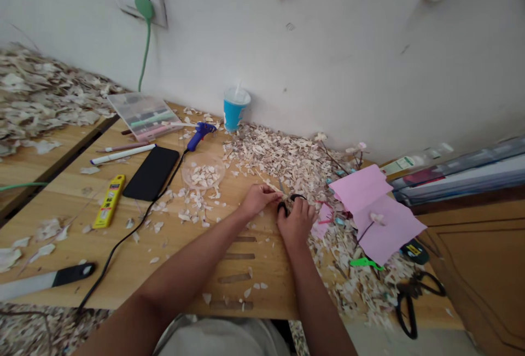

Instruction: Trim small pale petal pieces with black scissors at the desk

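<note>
Here the right hand (296,219) is closed through the black handles of a small pair of scissors (288,201), knuckles up, wrist bent slightly inward, the blades pointing away toward the wall. The left hand (257,198) sits just beside it, fingers pinched on a thin pale stick (268,184) that runs up and to the left from the fingertips; the stick's near end meets the scissor blades between the two hands. Both forearms reach in from the bottom edge and converge over the middle of the wooden table (135,257).

Around the hands lies a wide scatter of pale shavings (287,159), thickest behind and to the right of them. To the left of the left hand stands one clear shallow dish (203,170) with shavings in it. Further left lie one black phone (151,172), one yellow utility knife (109,200) and one white pen (122,154). One blue glue gun (200,134) rests behind the dish, its black cord (135,227) trailing toward the near edge. One blue cup (235,108) stands against the wall, and one clear plastic case (143,112) lies to its left.

To the right of the right hand are two overlapping pink paper sheets (377,211), a green clip (363,262) just below them, and a second, larger pair of black scissors (412,296) near the table's right front corner
</note>
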The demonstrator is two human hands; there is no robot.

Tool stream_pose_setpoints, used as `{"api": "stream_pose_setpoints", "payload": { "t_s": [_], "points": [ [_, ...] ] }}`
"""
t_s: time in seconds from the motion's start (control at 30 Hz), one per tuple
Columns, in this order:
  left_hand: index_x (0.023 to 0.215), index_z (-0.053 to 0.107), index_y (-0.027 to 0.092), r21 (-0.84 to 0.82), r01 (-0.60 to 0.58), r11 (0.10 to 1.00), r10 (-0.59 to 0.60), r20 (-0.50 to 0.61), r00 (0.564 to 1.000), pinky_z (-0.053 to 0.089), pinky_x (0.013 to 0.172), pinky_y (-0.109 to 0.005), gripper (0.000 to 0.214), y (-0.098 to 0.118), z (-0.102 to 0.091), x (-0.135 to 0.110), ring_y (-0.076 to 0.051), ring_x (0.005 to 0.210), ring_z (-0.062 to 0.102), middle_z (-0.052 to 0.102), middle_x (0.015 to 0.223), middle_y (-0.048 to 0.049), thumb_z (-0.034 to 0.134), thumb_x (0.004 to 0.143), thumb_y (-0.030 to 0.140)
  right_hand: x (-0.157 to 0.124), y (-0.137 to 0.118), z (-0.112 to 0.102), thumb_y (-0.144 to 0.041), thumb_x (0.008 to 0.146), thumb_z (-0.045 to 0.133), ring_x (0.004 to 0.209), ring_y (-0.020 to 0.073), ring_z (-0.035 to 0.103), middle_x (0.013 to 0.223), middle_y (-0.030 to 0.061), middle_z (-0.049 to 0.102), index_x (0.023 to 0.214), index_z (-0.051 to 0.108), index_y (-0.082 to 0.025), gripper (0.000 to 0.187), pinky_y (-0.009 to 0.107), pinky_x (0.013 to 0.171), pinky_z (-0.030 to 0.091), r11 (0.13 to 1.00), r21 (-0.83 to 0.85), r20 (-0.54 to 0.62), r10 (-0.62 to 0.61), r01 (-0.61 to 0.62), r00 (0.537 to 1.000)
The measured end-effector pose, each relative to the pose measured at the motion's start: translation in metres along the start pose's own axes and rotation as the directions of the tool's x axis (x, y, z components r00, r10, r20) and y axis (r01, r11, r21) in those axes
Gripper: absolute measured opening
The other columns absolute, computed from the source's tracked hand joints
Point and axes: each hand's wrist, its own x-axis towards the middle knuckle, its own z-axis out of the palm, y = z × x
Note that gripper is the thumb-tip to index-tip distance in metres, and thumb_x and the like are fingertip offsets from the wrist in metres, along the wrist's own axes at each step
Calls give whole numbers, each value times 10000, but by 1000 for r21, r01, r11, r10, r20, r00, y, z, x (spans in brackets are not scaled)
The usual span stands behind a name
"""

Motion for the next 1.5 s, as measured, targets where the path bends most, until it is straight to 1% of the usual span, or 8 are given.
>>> {"api": "stream_pose_setpoints", "payload": {
  "t_s": [0.27, 0.5, 0.7, 0.9, 1.0, 1.07, 1.2, 1.5],
  "points": [
    [599, 666, 135, 289, -75, 955, 47, 101, 994, 326, 547, -251, 364, 4, -7, -1, -101, 534, 443, 595, 565, -5, 730, 664, 487, 1, -2, -2, -326, 814, 586, 992, 309, 462, 1063, 140, 599, 1096, 548, -148, 335, 414, 835, 315, 1000, 4, -4, -20, 20, 1000],
    [636, 606, 144, 300, -157, 941, 117, 145, 982, 288, 550, -252, 405, -1, -11, 1, -91, 545, 380, 505, 561, 32, 702, 703, 531, 2, 0, -2, -339, 805, 582, 1035, 326, 457, 1106, 155, 585, 1133, 535, -146, 383, 434, 864, 322, 998, 58, -19, 14, -13, 1000],
    [693, 583, 148, 78, -112, 991, 106, 76, 991, 374, 627, -251, 447, -7, -12, 5, -104, 602, 493, 586, 645, 11, 744, 663, 564, 8, 12, 8, -389, 852, 529, 978, 289, 493, 981, 119, 600, 1126, 537, -150, 363, 430, 879, 364, 955, 284, -100, 124, -91, 987],
    [647, 506, 164, -164, -61, 985, 59, -16, 998, 411, 615, -245, 500, -4, -9, 2, -98, 576, 535, 582, 617, 26, 844, 540, 517, 10, 17, 9, -437, 891, 475, 848, 226, 518, 846, 64, 566, 980, 541, -173, 286, 374, 826, 421, 849, 512, -45, 178, -130, 983],
    [689, 546, 160, -219, -55, 974, 45, -54, 998, 437, 610, -241, 493, -3, -7, 2, -79, 557, 504, 539, 604, 54, 872, 507, 482, 5, 17, 4, -429, 912, 432, 969, 250, 509, 1048, 139, 536, 1214, 437, -146, 414, 393, 848, 427, 827, 538, -191, 308, -163, 932],
    [731, 581, 159, -269, -47, 962, 30, -70, 997, 468, 628, -249, 487, -2, -7, 3, -73, 571, 496, 537, 635, 59, 886, 493, 455, 4, 18, 1, -413, 916, 413, 1053, 274, 483, 1160, 194, 478, 1316, 333, -118, 503, 413, 870, 421, 830, 534, -280, 351, -159, 893],
    [747, 618, 156, -366, -41, 930, 10, -87, 996, 497, 671, -257, 444, 0, -5, 1, -72, 618, 523, 571, 706, 43, 895, 511, 411, 10, 23, 0, -385, 865, 491, 940, 277, 497, 967, 116, 536, 1147, 468, -149, 368, 435, 874, 396, 918, 386, -127, 156, -96, 980],
    [830, 644, 160, -550, 15, 835, -27, -13, 1000, 538, 852, -300, 358, 2, -10, -1, -121, 808, 662, 701, 881, -28, 880, 605, 307, 11, 19, -9, -355, 841, 543, 1050, 331, 471, 1086, 168, 565, 1181, 502, -133, 408, 468, 902, 333, 967, 225, -150, 155, -119, 976]
  ]
}}
